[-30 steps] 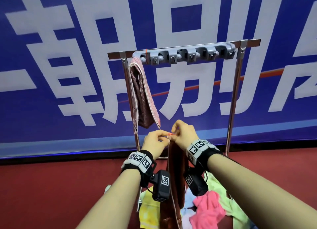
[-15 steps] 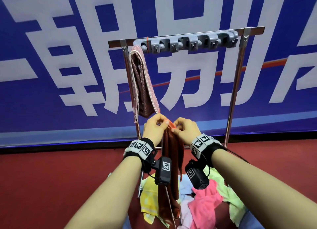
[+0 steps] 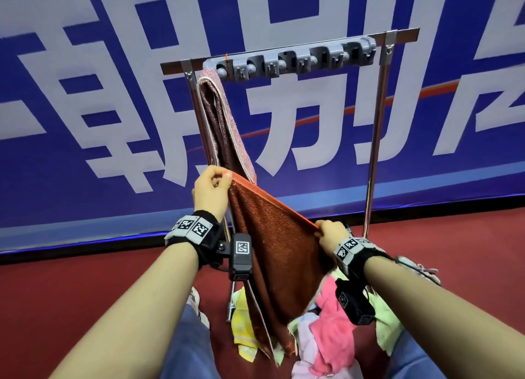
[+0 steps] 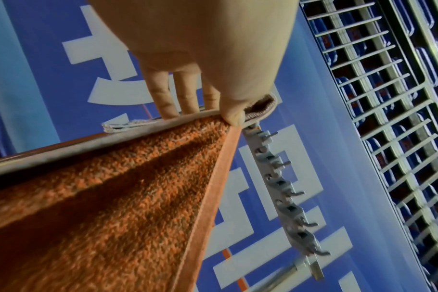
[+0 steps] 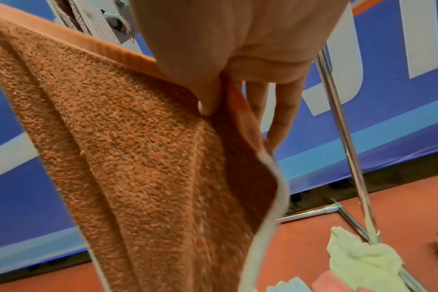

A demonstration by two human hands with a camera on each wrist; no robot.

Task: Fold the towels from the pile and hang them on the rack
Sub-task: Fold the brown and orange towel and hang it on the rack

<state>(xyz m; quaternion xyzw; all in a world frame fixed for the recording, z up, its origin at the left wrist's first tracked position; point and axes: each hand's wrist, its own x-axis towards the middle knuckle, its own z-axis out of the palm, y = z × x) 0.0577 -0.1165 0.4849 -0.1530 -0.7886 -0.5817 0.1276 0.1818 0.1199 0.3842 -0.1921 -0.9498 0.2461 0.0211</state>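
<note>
Both hands hold one rust-orange towel [image 3: 279, 245] by its top hem, stretched between them: the left hand [image 3: 211, 192] pinches the upper left corner between thumb and curled fingers, raised high, and the right hand [image 3: 331, 235] pinches the opposite corner lower down, thumb pressed on the near face, the other fingers behind the cloth. The hem slopes down from left to right, and the rest of the towel hangs in loose folds toward the floor. Beneath it, between the person's knees, lies the pile of towels [image 3: 329, 330], pink, yellow, pale green and light blue, bunched on the red floor [image 3: 85, 287] at the foot of the rack [image 3: 375, 139]. Behind the held towel stands the rack, a metal frame with two uprights and a top bar carrying a grey strip of clips [image 3: 295, 61]. One folded maroon-pink towel [image 3: 224, 125] hangs from the left end of that bar, just beside the left upright. Farthest back is a blue banner [image 3: 85, 94] with large white characters.
</note>
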